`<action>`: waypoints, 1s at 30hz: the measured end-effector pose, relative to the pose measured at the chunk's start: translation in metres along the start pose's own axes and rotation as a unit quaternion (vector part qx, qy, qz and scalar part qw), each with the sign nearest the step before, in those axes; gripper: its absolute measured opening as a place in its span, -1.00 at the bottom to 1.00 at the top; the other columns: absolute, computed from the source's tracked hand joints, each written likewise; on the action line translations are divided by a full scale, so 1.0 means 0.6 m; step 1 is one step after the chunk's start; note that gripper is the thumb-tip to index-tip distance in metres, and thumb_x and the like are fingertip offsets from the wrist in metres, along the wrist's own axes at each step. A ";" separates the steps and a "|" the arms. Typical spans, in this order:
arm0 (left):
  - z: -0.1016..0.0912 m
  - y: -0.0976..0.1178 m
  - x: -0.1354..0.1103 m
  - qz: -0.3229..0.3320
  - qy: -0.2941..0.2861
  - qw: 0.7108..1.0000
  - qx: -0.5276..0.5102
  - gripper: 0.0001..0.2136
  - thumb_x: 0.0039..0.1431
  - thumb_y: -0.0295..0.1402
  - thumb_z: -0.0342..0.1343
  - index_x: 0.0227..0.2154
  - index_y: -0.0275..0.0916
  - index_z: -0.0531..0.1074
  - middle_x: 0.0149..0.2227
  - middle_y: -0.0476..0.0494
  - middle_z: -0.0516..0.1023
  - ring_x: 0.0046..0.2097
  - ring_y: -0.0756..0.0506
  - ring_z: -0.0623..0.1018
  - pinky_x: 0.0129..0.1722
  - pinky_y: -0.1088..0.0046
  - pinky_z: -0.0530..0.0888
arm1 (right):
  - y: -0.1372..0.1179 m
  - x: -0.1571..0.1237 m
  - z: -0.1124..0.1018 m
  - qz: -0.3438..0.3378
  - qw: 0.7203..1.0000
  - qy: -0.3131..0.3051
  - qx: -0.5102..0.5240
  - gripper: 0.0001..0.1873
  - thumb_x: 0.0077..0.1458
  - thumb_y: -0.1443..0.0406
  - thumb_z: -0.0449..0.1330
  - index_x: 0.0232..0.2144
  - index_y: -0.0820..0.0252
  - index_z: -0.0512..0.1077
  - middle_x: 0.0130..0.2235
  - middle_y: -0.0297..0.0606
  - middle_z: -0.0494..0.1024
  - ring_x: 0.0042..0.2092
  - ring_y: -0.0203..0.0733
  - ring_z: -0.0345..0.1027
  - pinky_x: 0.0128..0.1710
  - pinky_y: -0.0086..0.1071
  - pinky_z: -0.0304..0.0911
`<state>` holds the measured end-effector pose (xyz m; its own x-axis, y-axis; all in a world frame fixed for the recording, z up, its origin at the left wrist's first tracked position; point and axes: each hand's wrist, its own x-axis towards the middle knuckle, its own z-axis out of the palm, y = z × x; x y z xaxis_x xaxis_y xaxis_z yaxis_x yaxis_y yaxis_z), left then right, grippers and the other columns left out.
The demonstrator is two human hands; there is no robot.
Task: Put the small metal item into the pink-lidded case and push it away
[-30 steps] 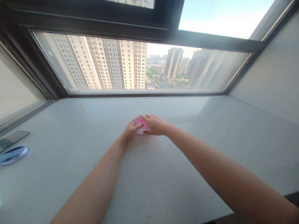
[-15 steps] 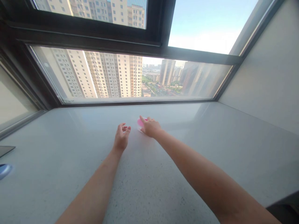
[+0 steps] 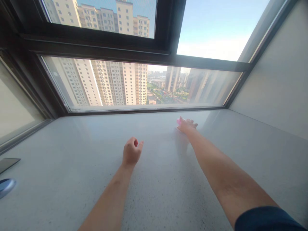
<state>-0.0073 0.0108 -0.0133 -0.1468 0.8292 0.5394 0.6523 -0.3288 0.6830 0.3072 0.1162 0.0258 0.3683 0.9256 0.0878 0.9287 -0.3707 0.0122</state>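
Note:
My right hand (image 3: 188, 125) is stretched out to the sill near the window, pressed down over a small pink-and-white thing (image 3: 179, 121). Only its left edge shows past my fingers, so I cannot make out its exact kind. To the left and closer to me, my left hand (image 3: 132, 151) hovers over the pale speckled windowsill (image 3: 154, 183). Its fingers are curled into a loose fist with the thumb up, and nothing shows in it.
A dark window frame (image 3: 144, 112) borders the sill at the back, and a white wall (image 3: 271, 86) stands on the right. At the left edge lie a flat grey thing (image 3: 9, 164) and a shiny bluish rounded object (image 3: 6, 187), both cut off.
My right hand has slid to the right along the sill with the pink-and-white thing. My left hand has curled more tightly and sits slightly nearer to me. The view has tilted up a little.

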 end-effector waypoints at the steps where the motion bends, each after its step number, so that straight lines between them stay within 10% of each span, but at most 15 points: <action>1: -0.003 0.002 0.000 0.002 0.013 1.000 0.013 -0.78 -0.02 -0.29 0.07 -0.60 -0.17 0.13 -0.59 0.08 0.18 -0.50 -0.02 0.25 -0.42 0.48 0.21 | -0.001 0.000 0.003 0.000 1.000 0.008 -0.008 -0.17 -0.02 -0.01 0.09 0.23 -0.07 -0.15 0.12 0.07 0.12 0.12 0.26 -0.05 -0.05 0.19 -0.12; 7: -0.012 0.010 0.000 -0.009 0.057 0.996 0.070 -0.75 -0.01 -0.29 0.05 -0.59 -0.16 0.06 -0.56 0.09 0.09 -0.49 0.00 0.17 -0.42 0.50 0.14 | -0.009 -0.015 -0.018 -0.064 0.990 0.114 -0.053 0.15 -0.30 -0.09 0.26 0.24 0.11 -0.18 0.19 0.17 -0.04 0.18 0.34 -0.24 0.02 0.21 -0.45; 11: -0.006 0.005 -0.001 -0.022 0.003 0.996 0.091 -0.71 -0.06 -0.26 0.08 -0.68 -0.17 0.08 -0.65 0.10 0.08 -0.57 0.02 0.12 -0.51 0.50 0.05 | -0.029 -0.060 -0.051 -0.191 0.950 0.240 0.058 -0.29 -0.04 -0.03 0.10 0.07 0.27 0.16 0.05 0.13 0.22 0.08 0.18 -0.02 0.04 0.00 -0.23; 15: -0.003 0.005 0.000 -0.026 -0.055 0.994 0.094 -0.67 -0.06 -0.34 0.03 -0.79 -0.19 0.03 -0.74 0.09 0.02 -0.61 0.03 0.08 -0.53 0.46 0.01 | -0.061 -0.140 -0.037 -0.322 0.918 0.168 0.161 -0.60 0.04 0.03 0.03 -0.33 0.25 0.38 -0.34 -0.09 0.44 -0.30 -0.10 0.25 -0.28 -0.34 0.04; 19: -0.004 0.014 0.003 -0.019 -0.094 0.992 0.077 -0.72 -0.19 -0.49 -0.03 -0.82 -0.19 0.00 -0.75 0.10 -0.02 -0.61 0.03 0.06 -0.54 0.46 0.03 | -0.097 -0.215 0.019 -0.323 0.911 0.132 0.221 -0.48 0.10 -0.04 -0.04 -0.68 0.21 0.28 -0.67 -0.34 0.23 -0.59 -0.31 0.04 -0.53 -0.43 -0.14; 30: 0.007 0.019 -0.006 -0.009 -0.161 0.987 0.013 -0.76 -0.22 -0.41 -0.12 -0.77 -0.18 -0.12 -0.66 0.10 -0.15 -0.59 0.07 0.00 -0.58 0.50 -0.04 | -0.109 -0.216 0.057 -0.240 0.852 0.080 0.459 -0.50 0.19 0.15 -0.14 -0.76 0.14 -0.04 -0.68 -0.47 -0.14 -0.63 -0.39 -0.24 -0.65 -0.43 -0.25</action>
<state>0.0038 0.0062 -0.0093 0.0824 0.9368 0.3400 0.6705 -0.3045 0.6765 0.2002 0.0235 -0.0202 -0.0054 0.9042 0.4272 0.6415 0.3308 -0.6921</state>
